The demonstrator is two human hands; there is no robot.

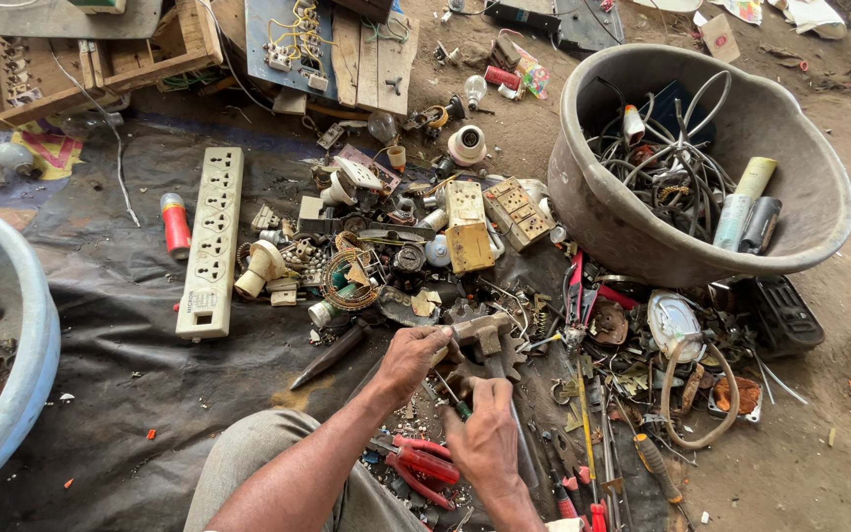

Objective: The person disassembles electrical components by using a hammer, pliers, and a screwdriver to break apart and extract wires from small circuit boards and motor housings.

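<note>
My left hand (pixel 414 357) is closed around a small pale part, held low over the dark sheet at the bottom centre. My right hand (pixel 485 433) grips a thin screwdriver with a green handle (pixel 456 401), its tip pointing up towards the part in the left hand. Just beyond both hands lies a heap of scrap electrical parts (pixel 416 251): sockets, switches, coils and bulb holders. Red-handled pliers (pixel 416 463) lie under my forearms.
A long white power strip (pixel 211 236) and a red torch (pixel 175 225) lie to the left. A grey tub of wires (pixel 810 158) stands at the right, a blue tub (pixel 22 325) with copper wire at the left. Tools and a hose loop (pixel 696 394) lie right of my hands.
</note>
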